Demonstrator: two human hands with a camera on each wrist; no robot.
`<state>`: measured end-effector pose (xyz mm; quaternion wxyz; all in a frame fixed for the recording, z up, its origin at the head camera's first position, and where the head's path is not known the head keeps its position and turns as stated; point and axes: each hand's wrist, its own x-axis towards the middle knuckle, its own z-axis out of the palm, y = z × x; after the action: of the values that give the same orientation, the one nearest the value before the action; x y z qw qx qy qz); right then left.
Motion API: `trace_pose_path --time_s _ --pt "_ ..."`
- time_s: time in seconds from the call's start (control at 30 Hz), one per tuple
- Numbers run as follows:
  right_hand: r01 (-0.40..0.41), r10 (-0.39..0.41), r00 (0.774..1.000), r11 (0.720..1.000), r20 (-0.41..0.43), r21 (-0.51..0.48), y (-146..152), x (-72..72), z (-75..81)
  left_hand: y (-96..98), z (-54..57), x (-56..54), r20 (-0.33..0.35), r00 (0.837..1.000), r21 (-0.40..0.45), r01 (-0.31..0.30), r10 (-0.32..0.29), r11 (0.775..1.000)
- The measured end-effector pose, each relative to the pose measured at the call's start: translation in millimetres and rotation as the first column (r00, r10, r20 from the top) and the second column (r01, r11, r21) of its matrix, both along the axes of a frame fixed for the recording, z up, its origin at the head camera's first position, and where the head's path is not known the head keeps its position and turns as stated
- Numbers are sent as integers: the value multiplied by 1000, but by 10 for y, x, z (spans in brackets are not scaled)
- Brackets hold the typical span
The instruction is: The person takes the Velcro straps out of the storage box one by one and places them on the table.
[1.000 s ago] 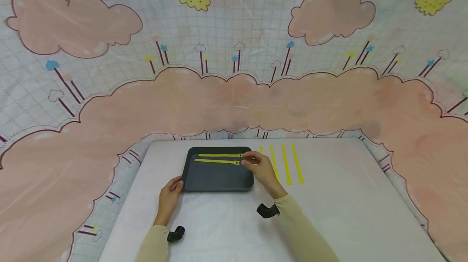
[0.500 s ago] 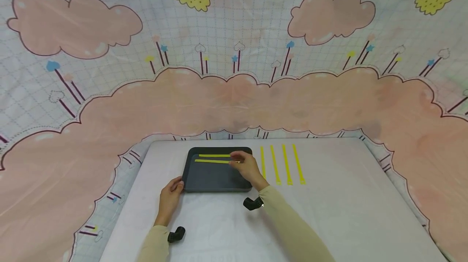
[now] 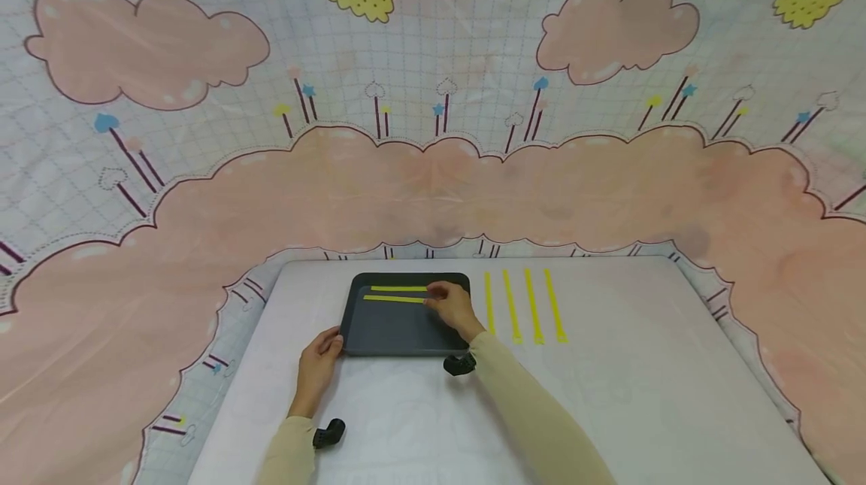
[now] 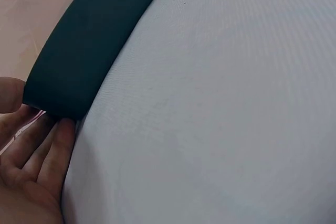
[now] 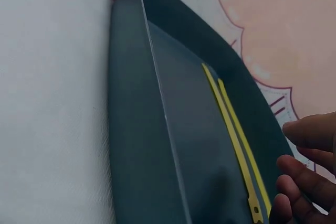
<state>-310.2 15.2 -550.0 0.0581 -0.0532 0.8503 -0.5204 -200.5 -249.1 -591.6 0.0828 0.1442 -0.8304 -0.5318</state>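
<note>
tray (image 3: 392, 331): dark grey-green, flat-bottomed with raised walls, on the white table (image 3: 399, 417), long side running left to right. left hand (image 3: 316, 365) grips the tray's near left corner, thumb and fingers about the wall. right hand (image 3: 455, 308) is over the tray's right part; thumb and fingers stand apart, with nothing seen between them in the right wrist view.

governing relation: the far strip (image 3: 398, 289) and the near strip (image 3: 395, 299) lie inside the tray, in its far half, extending leftward from the right hand's fingertips. their long axes follow the tray's long side; the two are not quite parallel. right hand is the nearer by far. whether it touches either strip cannot be told.

condition: both strips yellow, narrow, flat and apparently straight; the near strip's right end widens, with a small slot. right of the tray, four loose strips (image 3: 533, 306) lie side by side, also yellow, roughly crosswise to those within.
</note>
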Motion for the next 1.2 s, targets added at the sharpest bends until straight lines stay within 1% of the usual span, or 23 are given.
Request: trace_pose_path --time_s 0.07,0.23,0.3,0.47,0.7,0.83,0.97,1.07,1.2 --pt "3 -3 1000 1000 6 3 -15 -24 -18 8 4 -2 0 1000 -12 1 -1 1000" --pt "9 -10 1000 1000 23 28 -34 -59 -79 26 5 -3 10 1000 0 0 0 1000" --pt "9 -10 1000 999 12 43 -30 -67 -110 31 3 -3 11 1000 9 3 -3 1000" --pt "-10 11 1000 997 -23 72 -13 -81 -163 40 -17 1 -6 1000 -3 0 0 1000" --pt "-2 4 1000 994 -19 108 -6 -88 -215 29 -9 8 -8 1000 7 8 -8 1000" --pt "-4 7 1000 992 -25 122 -10 -87 -213 11 -19 -6 -12 1000 -11 5 -5 1000" --pt "-19 23 999 991 -28 131 -15 -73 -191 2 -13 -12 9 1000 -16 -1 2 1000" --pt "-30 38 998 990 -51 134 -20 -68 -185 -1 -4 -8 25 1000 -19 0 1 1000" --pt "-21 35 995 988 -91 155 -22 -73 -205 5 3 -3 16 1000 -24 7 -6 1000"
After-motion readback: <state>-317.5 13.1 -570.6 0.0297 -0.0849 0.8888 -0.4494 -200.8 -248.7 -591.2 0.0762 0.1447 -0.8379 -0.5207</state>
